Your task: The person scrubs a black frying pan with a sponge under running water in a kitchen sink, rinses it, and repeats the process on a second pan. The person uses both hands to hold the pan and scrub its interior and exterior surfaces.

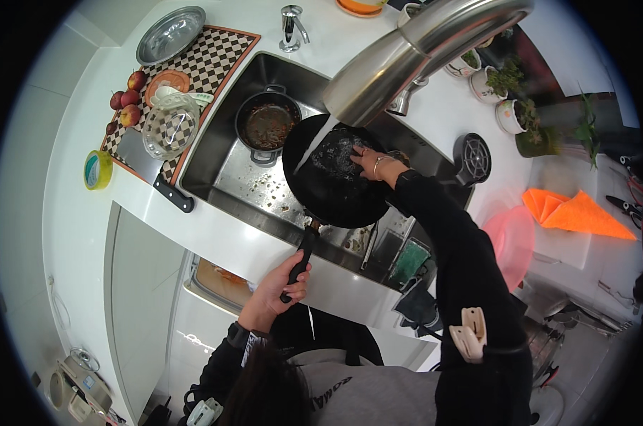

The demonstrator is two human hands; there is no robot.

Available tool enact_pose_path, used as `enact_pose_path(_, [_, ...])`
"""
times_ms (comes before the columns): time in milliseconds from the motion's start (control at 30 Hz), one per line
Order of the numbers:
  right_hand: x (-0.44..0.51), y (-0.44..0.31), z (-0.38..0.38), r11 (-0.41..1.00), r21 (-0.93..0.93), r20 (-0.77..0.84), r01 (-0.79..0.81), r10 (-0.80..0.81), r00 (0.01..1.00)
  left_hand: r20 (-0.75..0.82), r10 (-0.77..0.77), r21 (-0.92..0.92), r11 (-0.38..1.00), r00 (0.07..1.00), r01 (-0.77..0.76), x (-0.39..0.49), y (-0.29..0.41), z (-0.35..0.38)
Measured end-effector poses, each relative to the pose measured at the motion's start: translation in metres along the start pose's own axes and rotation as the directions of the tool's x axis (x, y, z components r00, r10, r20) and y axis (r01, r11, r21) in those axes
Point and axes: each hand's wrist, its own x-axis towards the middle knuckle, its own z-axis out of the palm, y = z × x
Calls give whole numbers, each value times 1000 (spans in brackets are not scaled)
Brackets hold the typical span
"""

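Observation:
My left hand (285, 285) is closed around the black handle of a dark wok (321, 197), which is held tilted over the steel sink (257, 213). Water streams from the large brushed-metal faucet (374, 80) into the wok and bubbles inside it. My right hand (373, 162), with a bracelet at the wrist, reaches into the wok, its fingers spread at the bubbling water; whether the fingertips touch the metal cannot be told. Beside the wok, in the sink, stands a small two-handled black pot (268, 125) with reddish-brown residue and liquid in it.
Left of the sink, a checkered mat (215, 58) bears a glass bowl (171, 128), a cleaver (164, 183) and several apples (130, 114). A green scouring pad (409, 262) lies at the sink's near right. Further right are a pink basin (513, 245), an orange cloth (577, 215) and potted plants (486, 85).

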Motion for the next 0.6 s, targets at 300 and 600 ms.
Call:
enact_pose_path(300, [-36,-29,5,842,-534,201,73,42,979,-26,21,34,999,999,-20,1,-1,0])
enact_pose_path(600, [-33,-105,-14,690,691,12,217,-311,950,-11,2,17,1000,1000,-2,2,0,-2])
